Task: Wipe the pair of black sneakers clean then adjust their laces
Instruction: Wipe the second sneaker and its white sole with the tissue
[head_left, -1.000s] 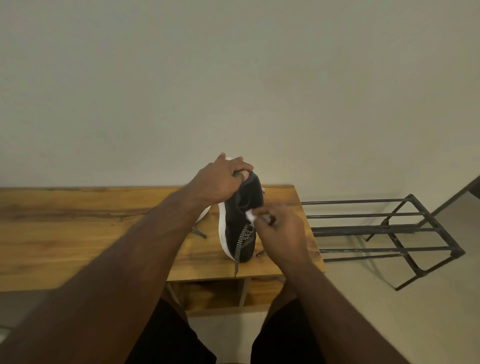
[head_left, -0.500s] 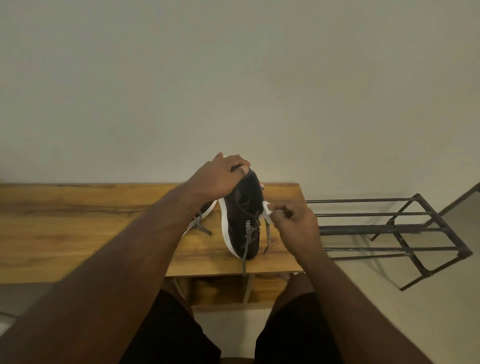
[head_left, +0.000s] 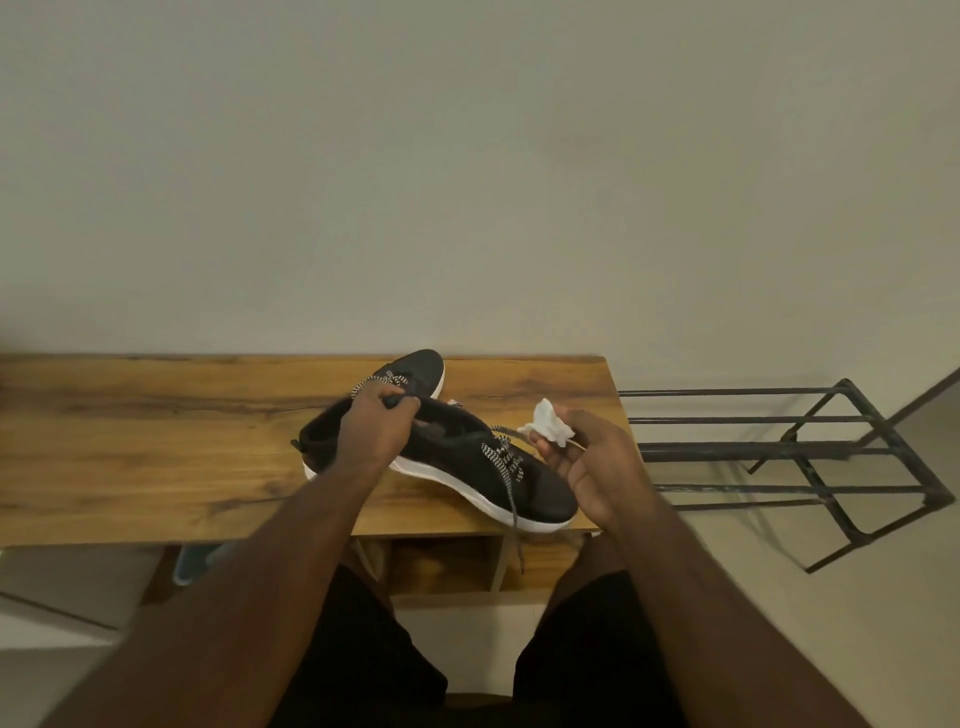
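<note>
Two black sneakers (head_left: 467, 467) at frame centre on one wooden bench (head_left: 130, 441), second sneaker (head_left: 415, 371) behind. Left hand (head_left: 371, 431), fingers curled round nearer sneaker's collar. Right hand (head_left: 597, 467), fingertips pinching one crumpled white wipe (head_left: 550, 423). One metal rack (head_left: 805, 452) at right.

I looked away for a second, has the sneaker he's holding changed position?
Yes. The held sneaker, earlier upright on end, now lies lower and flatter over the wooden table, toe toward its near right corner.
</note>
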